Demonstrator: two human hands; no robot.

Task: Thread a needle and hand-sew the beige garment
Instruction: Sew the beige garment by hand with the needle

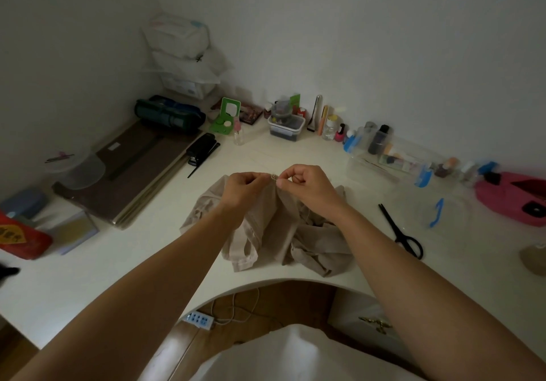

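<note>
Pinching: left hand (240,187) and right hand (307,185) raised together over the counter (147,262), fingertips meeting on a tiny glinting thing (274,176), too small to tell needle from thread.
Left fingers (260,178): curled in, thumb and forefinger closed narrow on that tiny thing.
Right fingers (283,181): curled the same way, thumb tip pressed to forefinger at the same spot.
Beige garment (266,233): crumpled on the counter directly under both hands, near the front edge, one ridge rising toward the fingertips.
Counter: pale cream, smooth, front edge cut in a deep inward curve, running back to the walls.
Right of garment: black scissors (404,233) lying flat, well apart from the cloth; a clear box (393,156) of small bottles behind them; a pink soft thing (514,197) at the far right.
Back row: small bin (286,126), little bottles (339,134) and a green stand (226,114) lined up against the wall.
Left side: black stapler (202,147), brown boards (133,168) stacked flat, a dark rolled bag (168,113) behind them, a clear tub (75,168) on the boards, a red packet (20,239) at the edge.
Corner: white packs (180,43) piled high where the two walls meet.
Room: plain white wall (354,41), dim light, wooden floor (266,306) under the cut-out, a white power strip (198,319) with cable lying on it.
</note>
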